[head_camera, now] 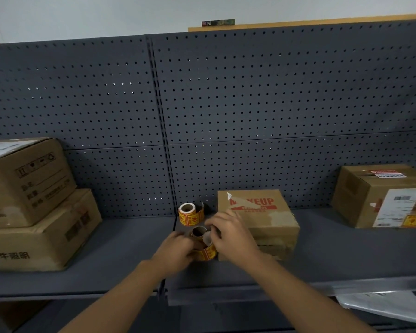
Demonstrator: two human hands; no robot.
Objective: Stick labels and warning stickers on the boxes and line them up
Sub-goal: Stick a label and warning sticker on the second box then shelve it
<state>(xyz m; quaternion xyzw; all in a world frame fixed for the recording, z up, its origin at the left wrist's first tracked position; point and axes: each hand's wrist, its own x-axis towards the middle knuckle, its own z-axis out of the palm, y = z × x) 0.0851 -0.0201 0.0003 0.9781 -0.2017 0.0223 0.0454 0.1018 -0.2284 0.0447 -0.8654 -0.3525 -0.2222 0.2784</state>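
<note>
- Dark grey metal shelf [120, 251] backed by perforated pegboard [274, 104], pale wall above; cardboard boxes spread along the shelf.
- Left hand [175, 251] curled round a roll of yellow warning stickers [205, 253], held just above the shelf; grip closed on the roll's side, cardboard core [198, 231] facing up.
- Right hand [228, 234] at the roll's upper right edge, thumb and forefinger pinched together on what looks like a peeling sticker or its pale backing [207, 237]; too blurred to tell which.
- Just right of the right grip, almost touching the wrist: the "MAKEUP" box [262, 222], printed top facing up, no yellow sticker visible on it. Probably the next box to be marked.
- Just beyond the left grip, standing on the shelf: a second sticker roll [190, 213], untouched.
- Far right of both grips: a box [380, 198] already carrying a white label and a yellow warning sticker on its front.
- Far left of the grips: two stacked boxes [34, 203], no fresh stickers to be seen.
- Step in hand, as judged: freeing one sticker from the roll.
- To do well: steady the roll with the left grip, no squeezing of the core; lift a corner first, then peel low and slow along the backing to avoid tearing or curling.
- Hold the freed sticker by one edge only, adhesive side kept off the fingers.
- Lay one edge on a bare flat patch of the box, clear of torn paper, then smooth across to press out bubbles.
- Risk: sticker folding onto itself if pulled away fast.
</note>
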